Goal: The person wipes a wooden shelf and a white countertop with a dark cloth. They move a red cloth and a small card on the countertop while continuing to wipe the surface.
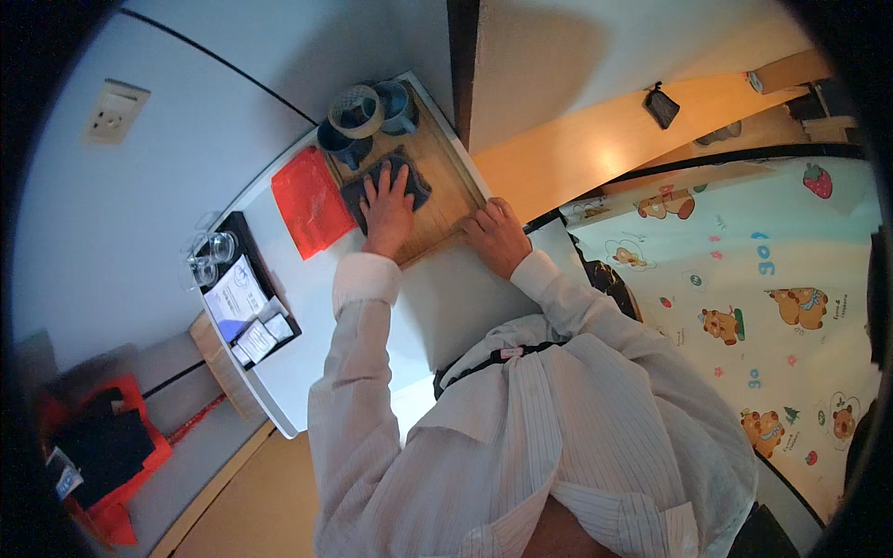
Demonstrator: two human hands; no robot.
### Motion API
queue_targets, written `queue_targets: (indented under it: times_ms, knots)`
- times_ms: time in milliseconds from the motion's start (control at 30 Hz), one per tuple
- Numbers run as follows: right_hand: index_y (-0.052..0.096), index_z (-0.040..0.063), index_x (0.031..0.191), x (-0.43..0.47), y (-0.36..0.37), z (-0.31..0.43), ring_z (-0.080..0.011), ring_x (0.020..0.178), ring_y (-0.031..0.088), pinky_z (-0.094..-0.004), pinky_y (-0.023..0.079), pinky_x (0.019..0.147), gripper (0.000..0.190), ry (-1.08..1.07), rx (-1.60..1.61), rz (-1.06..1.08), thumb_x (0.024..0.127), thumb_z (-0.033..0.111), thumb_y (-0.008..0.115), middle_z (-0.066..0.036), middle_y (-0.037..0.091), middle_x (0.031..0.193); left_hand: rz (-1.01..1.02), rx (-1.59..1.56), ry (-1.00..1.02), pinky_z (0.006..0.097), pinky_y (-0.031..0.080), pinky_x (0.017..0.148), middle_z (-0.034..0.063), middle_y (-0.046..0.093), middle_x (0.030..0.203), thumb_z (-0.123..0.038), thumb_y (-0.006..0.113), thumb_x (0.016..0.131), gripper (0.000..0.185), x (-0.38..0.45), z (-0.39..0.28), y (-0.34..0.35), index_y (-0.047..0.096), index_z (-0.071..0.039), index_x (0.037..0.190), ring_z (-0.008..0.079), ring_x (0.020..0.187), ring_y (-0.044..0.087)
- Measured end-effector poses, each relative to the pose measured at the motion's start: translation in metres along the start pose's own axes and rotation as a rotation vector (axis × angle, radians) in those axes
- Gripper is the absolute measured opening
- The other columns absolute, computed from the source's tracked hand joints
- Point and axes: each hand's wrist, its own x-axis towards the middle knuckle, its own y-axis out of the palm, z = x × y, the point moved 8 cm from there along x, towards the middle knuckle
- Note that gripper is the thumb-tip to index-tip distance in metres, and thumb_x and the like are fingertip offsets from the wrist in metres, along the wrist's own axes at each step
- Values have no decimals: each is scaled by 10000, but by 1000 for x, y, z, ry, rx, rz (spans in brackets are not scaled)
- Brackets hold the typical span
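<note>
My left hand (389, 215) lies spread, palm down, on a dark folded cloth (421, 187) that rests on a wooden tray (446, 209). With bent fingers, my right hand (497, 236) touches the tray's near right corner; whether the fingers grip the rim cannot be told. Two dark blue mugs (342, 148) (396, 104) stand at the tray's far end, and a round patterned ring-shaped thing (357, 111) sits between and partly over them. A red flat packet (310, 202) lies on the white tabletop beside the tray's left edge.
On the white table (335, 307), a black tray (289, 322) at the left holds cards bearing writing, near clear glasses (215, 254). A wall with a socket (115, 111) borders the table. A wooden ledge (579, 153) and a printed cartoon cover (739, 279) are to the right.
</note>
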Motion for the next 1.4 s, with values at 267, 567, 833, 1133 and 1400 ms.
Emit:
queue_targets:
  times_ms: [267,567,833,1133,1400]
  knots:
    - [713,123,1060,2,-5,0,-260,1009,596,-461,444,1085,242,26,37,-62,866,265,734,-54,611,920,-68,8,-3,718,320,1170,99,277,1724,-237,671,991,671,20,18,-4,420,-239,1612,546,1535,233]
    - [700,127,1083,-3,6,-2,-261,1046,594,-462,424,1125,184,23,-3,32,926,207,649,-61,617,964,46,-64,45,762,300,1163,112,206,1744,-195,647,1020,651,-54,-15,15,405,-213,1624,567,1556,162]
    - [684,132,1118,-1,9,-1,-247,1070,597,-451,429,1109,212,58,-83,137,923,203,643,-47,631,1014,-14,12,-32,773,299,1153,119,225,1736,-254,631,1028,628,5,2,-7,411,-215,1615,559,1542,208]
    - [692,150,1117,-1,0,1,-242,1037,601,-439,439,1079,227,27,5,10,911,244,673,-22,639,1005,-101,-5,-111,761,274,1171,132,271,1724,-314,582,1033,602,42,11,-5,418,-230,1606,565,1515,274]
    - [711,132,1058,3,2,-1,-255,1017,593,-450,444,1078,199,44,-35,39,904,249,665,-49,593,937,-66,-38,10,756,276,1174,113,230,1740,-227,688,978,680,-53,-14,20,434,-244,1609,560,1549,191]
